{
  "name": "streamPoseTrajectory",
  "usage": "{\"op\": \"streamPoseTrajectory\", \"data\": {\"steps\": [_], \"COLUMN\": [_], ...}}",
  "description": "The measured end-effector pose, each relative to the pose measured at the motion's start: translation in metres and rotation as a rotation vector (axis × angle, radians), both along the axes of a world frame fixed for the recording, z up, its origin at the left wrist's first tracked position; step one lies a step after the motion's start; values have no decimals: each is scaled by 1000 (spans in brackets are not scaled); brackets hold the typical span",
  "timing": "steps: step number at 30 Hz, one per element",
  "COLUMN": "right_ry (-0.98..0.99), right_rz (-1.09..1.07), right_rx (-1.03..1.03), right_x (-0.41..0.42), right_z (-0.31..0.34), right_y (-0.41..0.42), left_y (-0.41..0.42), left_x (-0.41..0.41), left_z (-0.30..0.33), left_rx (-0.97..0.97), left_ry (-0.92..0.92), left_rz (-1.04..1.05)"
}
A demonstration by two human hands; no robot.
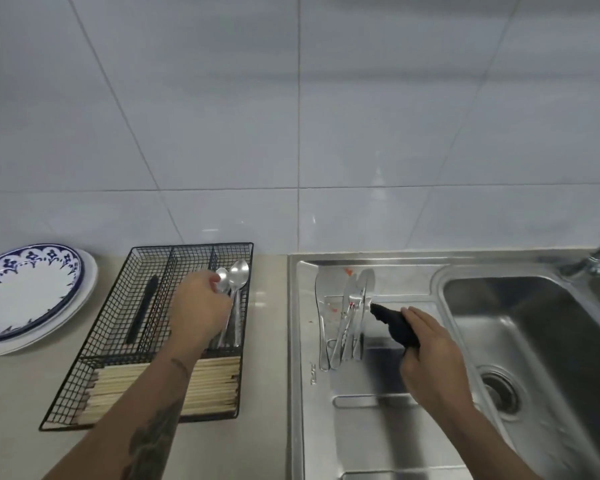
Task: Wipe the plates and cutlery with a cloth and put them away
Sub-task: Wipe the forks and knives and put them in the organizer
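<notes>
White tiles stand behind the tabletop [267, 341]. My left hand [200, 308] pinches a spoon [222, 280] inside the wire tray [118, 289]; my right hand [430, 351] grips the soft cloth [392, 325] beside slippery knives [350, 313], best held by handles.

A single head-worn wide-angle view looks forward and down, close over the bench [267, 341]. It faces the tiled wall [291, 116], which fills the upper half; both forearms reach in from the lower edge.

Blue-flowered white plate [21, 292], black wire tray [118, 327], pale chopsticks [215, 386], black cloth [395, 325], silver spoons [238, 277]
</notes>
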State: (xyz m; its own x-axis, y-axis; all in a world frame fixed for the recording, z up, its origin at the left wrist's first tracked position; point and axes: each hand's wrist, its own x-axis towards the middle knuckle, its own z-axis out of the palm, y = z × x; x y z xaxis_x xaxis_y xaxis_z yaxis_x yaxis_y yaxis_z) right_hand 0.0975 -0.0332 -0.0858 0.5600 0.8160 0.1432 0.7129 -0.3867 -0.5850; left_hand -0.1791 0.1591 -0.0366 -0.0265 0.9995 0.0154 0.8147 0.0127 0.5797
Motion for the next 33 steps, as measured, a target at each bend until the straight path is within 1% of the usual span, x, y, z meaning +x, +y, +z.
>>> {"op": "streamPoseTrajectory", "data": {"steps": [2,5,7,10,13,20,23,33], "right_ry": [14,37,57,66,78,112,122,140], "right_rz": [-16,-27,-32,-49,-59,-50,-37,-52], "right_rx": [3,7,-1,-24,-31,-25,-17,-35], "right_x": [4,8,12,17,22,24,23,19], "right_z": [-3,-7,-11,-16,-19,-30,-29,-33], "right_y": [-3,-8,-14,-25,-37,-45,-43,-47], "left_y": [-17,-53,-72,-84,-92,-97,-98,-96], "left_x": [31,89,122,149,159,159,159,158], "left_z": [-6,-18,-30,-47,-60,-66,-63,-57], "left_rx": [33,-78,-140,-177,-157,-70,-77,-126], "left_ry": [-41,-90,-73,41,152,181,192,330], "left_rz": [-142,-356,-415,-433,-447,-450,-457,-483]}}
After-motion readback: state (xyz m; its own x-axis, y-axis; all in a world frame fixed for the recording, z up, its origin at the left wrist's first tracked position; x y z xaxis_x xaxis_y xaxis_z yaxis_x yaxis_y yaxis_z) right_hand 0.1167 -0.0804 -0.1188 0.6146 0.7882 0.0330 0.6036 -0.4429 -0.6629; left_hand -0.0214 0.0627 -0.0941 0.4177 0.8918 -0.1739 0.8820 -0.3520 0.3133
